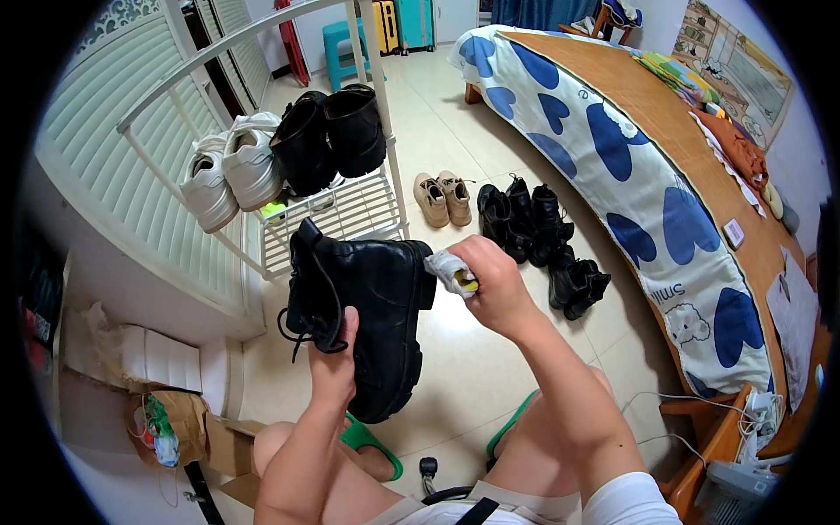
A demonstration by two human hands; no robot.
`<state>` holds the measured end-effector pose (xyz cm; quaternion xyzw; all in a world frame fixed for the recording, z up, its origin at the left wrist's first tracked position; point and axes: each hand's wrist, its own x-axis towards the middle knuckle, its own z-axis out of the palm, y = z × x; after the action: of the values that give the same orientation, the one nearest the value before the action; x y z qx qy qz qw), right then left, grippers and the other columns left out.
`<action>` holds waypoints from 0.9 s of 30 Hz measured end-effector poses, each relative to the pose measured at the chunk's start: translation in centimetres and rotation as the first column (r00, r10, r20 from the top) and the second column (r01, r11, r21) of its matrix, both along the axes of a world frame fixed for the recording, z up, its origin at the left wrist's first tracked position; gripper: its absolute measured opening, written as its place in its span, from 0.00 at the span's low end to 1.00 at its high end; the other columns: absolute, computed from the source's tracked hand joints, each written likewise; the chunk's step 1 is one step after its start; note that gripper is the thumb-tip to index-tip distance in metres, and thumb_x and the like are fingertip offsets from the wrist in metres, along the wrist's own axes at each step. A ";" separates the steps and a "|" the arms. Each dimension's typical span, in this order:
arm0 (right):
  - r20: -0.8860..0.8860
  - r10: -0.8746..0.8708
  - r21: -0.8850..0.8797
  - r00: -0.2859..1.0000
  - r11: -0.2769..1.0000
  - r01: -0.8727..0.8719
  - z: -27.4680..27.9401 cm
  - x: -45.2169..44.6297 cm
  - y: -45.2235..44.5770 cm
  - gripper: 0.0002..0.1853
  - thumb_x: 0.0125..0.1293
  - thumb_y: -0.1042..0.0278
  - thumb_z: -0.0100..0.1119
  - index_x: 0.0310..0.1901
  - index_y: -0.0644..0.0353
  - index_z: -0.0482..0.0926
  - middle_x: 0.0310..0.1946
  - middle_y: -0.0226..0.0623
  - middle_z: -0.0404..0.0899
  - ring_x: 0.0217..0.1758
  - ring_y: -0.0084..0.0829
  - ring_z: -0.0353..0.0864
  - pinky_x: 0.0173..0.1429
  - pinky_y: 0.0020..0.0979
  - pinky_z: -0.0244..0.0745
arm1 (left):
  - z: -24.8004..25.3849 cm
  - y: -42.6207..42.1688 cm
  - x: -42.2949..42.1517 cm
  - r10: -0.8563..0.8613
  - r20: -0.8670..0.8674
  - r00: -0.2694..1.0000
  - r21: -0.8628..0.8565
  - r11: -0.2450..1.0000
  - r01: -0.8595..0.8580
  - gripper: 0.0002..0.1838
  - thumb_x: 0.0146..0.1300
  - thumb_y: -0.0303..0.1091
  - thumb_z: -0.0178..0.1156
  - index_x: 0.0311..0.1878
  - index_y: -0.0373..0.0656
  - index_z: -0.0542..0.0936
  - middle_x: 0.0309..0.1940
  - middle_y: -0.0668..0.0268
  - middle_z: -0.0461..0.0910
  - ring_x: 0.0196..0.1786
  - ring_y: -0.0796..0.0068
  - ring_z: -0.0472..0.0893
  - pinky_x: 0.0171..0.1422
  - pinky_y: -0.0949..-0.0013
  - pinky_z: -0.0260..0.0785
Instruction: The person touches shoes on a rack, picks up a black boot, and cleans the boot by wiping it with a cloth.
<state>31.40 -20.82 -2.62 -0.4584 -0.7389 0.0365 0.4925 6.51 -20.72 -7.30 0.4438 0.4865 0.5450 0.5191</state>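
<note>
A black lace-up boot is held up in front of me, tilted with its thick sole facing right. My left hand grips it near the ankle opening, thumb on the outside. In my right hand is a crumpled greyish-white cloth with a bit of yellow showing. The cloth is at the boot's heel; whether it touches cannot be made out for certain. Beyond my hands, beige shoes and several black boots stand on the floor.
A white metal rack at the left carries white sneakers and black shoes. On the right is a bed with a heart-patterned cover. A paper bag sits low left; a fan and cables are low right.
</note>
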 end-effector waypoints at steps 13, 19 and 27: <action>-0.460 -0.215 -0.495 0.862 0.867 -0.048 0.6 -1.3 -0.7 0.15 0.59 0.65 0.67 0.42 0.67 0.80 0.30 0.43 0.84 0.32 0.30 0.83 0.41 0.34 0.77 | -0.8 -0.8 -1.2 -0.020 -0.486 0.874 0.243 0.957 0.157 0.23 0.66 0.32 0.62 0.62 0.34 0.73 0.57 0.59 0.79 0.57 0.66 0.79 0.64 0.66 0.69; -0.421 -0.273 -0.491 0.865 0.870 0.036 1.6 -0.7 -0.3 0.11 0.60 0.69 0.67 0.41 0.66 0.82 0.31 0.33 0.84 0.34 0.20 0.79 0.43 0.27 0.77 | 1.1 -0.1 -1.0 -0.082 -0.546 0.834 0.332 0.893 0.305 0.23 0.60 0.28 0.68 0.58 0.36 0.74 0.49 0.60 0.81 0.51 0.68 0.80 0.59 0.68 0.70; -0.370 -0.293 -0.508 0.882 0.858 0.072 1.6 -1.1 -0.2 0.14 0.58 0.65 0.65 0.38 0.68 0.79 0.31 0.56 0.82 0.35 0.51 0.84 0.42 0.40 0.77 | 2.9 -1.1 -0.2 -0.096 -0.482 0.871 0.276 0.927 0.255 0.26 0.58 0.30 0.68 0.60 0.37 0.73 0.51 0.61 0.81 0.52 0.70 0.79 0.61 0.68 0.70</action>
<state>30.25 -20.98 -1.01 -0.6158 -0.5294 0.2715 0.5165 6.32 -21.82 -4.37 0.6836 0.4540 0.4478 0.3551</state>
